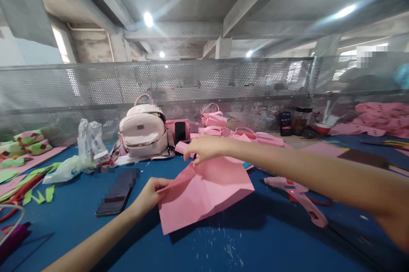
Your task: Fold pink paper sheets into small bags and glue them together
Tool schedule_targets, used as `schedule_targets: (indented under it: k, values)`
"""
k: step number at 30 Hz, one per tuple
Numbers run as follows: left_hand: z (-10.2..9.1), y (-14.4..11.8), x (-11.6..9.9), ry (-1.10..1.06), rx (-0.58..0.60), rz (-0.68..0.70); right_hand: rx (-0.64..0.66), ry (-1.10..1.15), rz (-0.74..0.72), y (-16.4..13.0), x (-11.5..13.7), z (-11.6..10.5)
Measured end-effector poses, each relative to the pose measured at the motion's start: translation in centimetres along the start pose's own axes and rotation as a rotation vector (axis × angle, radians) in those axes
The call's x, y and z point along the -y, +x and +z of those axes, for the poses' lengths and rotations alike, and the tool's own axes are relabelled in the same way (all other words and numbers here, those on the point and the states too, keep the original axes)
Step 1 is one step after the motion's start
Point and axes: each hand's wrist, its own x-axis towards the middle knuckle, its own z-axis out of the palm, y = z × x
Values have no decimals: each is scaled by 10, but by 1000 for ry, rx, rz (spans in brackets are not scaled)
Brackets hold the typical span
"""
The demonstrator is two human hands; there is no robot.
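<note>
A pink sheet (204, 195), paper-like or felt-like, is held tilted above the blue table with a crease down its middle. At its left edge my left hand (156, 191) pinches it between thumb and fingers. My right hand (206, 148) reaches across to the sheet's far edge, fingers bent down over it; the forearm hides part of that edge. Just behind those fingertips sits a small pink box-like piece (181, 148). To the right, a pink hot glue gun (297, 197) lies on the table with a red light showing.
A dark phone (118, 192) lies left on the blue table (211, 250). Behind stand a pale backpack (143, 129) and plastic bags (89, 140). Pink baskets (214, 118) line the perforated metal partition (198, 80). Red-handled scissors (19, 197) and green scraps (38, 196) lie far left.
</note>
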Motion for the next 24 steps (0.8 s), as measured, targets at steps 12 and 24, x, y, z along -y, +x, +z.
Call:
schedule_targets:
  k: [12, 24]
  values:
    - [-18, 6, -15, -420, -126, -64, -14, 198, 130, -6, -33, 29]
    - [19, -9, 11, -504, -117, -85, -188, 317, 252, -37, -40, 55]
